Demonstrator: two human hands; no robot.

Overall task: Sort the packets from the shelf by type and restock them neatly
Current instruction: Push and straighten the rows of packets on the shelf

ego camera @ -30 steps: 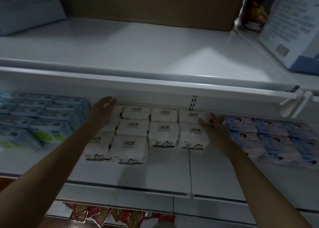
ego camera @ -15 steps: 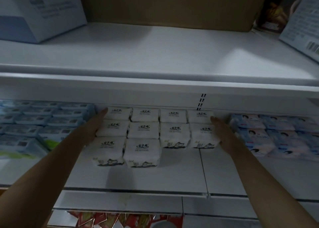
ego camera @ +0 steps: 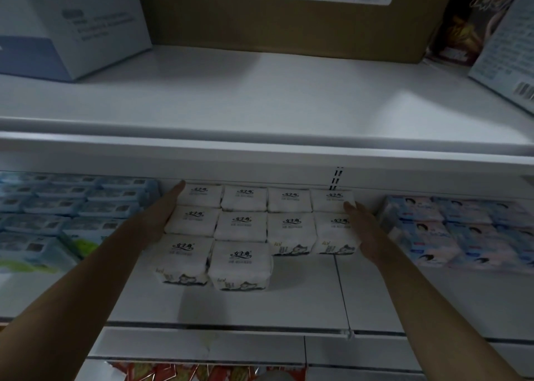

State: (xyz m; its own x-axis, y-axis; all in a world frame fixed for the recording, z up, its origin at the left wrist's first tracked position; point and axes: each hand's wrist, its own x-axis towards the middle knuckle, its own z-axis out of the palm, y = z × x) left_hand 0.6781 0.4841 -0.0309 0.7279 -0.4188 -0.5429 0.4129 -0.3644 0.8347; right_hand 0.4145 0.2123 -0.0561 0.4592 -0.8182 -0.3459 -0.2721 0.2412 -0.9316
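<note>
Several white tissue packets [ego camera: 241, 227] lie in rows on the white middle shelf [ego camera: 303, 297]. My left hand [ego camera: 161, 210] lies flat with straight fingers against the left side of the block. My right hand [ego camera: 364, 227] lies flat against the block's right side, fingers straight. The two left columns reach further forward than the two right ones. Blue and green packets [ego camera: 57, 216] are stacked to the left. Pink and blue packets [ego camera: 462, 230] are stacked to the right.
The upper shelf [ego camera: 260, 97] carries a blue-white box [ego camera: 69, 25] at left, a brown carton [ego camera: 289, 19] at the back and a printed box [ego camera: 508, 48] at right. Red packets [ego camera: 202, 372] show on the shelf below.
Both hands have closed in flat against the sides of the white packets, and the block looks squarer. The camera has moved nearer and tilted up slightly.
</note>
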